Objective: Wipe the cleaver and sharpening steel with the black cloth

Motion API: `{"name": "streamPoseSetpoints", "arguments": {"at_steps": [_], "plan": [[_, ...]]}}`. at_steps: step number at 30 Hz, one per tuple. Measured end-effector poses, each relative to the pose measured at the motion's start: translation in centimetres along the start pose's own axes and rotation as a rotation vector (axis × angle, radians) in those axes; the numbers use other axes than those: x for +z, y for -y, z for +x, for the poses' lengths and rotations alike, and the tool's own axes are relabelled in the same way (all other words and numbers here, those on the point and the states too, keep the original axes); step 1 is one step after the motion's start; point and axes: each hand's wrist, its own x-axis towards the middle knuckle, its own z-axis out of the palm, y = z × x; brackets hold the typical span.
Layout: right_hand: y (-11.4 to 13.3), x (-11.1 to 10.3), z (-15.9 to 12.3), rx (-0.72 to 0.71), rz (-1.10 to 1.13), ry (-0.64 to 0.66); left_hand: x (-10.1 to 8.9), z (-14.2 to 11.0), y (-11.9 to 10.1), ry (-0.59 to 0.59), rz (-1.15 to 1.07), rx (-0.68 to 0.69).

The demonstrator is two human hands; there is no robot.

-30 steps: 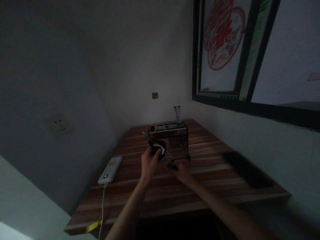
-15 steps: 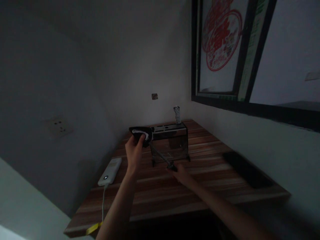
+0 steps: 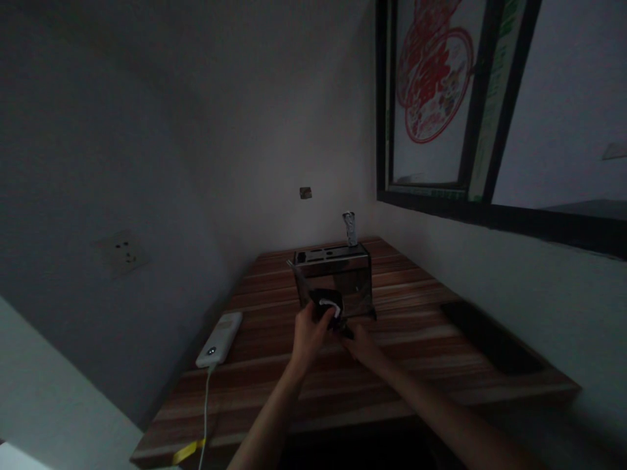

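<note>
My right hand (image 3: 360, 346) is closed around the dark handle of a knife (image 3: 300, 277), whose thin greyish blade points up and to the left. My left hand (image 3: 308, 329) pinches a black cloth (image 3: 327, 297) with a white curved mark, close to the handle end and against the knife. The cloth hides the lower blade. Right behind both hands stands a knife holder (image 3: 336, 254) with a slotted dark top and see-through sides. A silvery, crinkled upright piece (image 3: 350, 228) sticks up from its right end.
The wood-striped table (image 3: 392, 385) fits into the corner between walls. A white power bank (image 3: 220, 339) with a cable (image 3: 206, 405) and yellow tag (image 3: 187, 452) lies at left. A dark flat object (image 3: 490, 336) lies at right, below a framed panel (image 3: 435, 98).
My left hand and the black cloth have slid down and right, from the blade's tip end toward the handle. My right hand has stayed almost in place, holding the knife.
</note>
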Motion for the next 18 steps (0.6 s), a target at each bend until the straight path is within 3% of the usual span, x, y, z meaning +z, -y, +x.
{"name": "streamPoseSetpoints", "arguments": {"at_steps": [5,18], "plan": [[-0.8,-0.1,0.4,-0.024,-0.002,-0.018,1.4,-1.0,1.1,0.076,0.002,-0.01],[-0.3,-0.4,0.5,-0.07,-0.031,0.031,1.1,-1.0,1.5,0.042,-0.038,-0.081]]}}
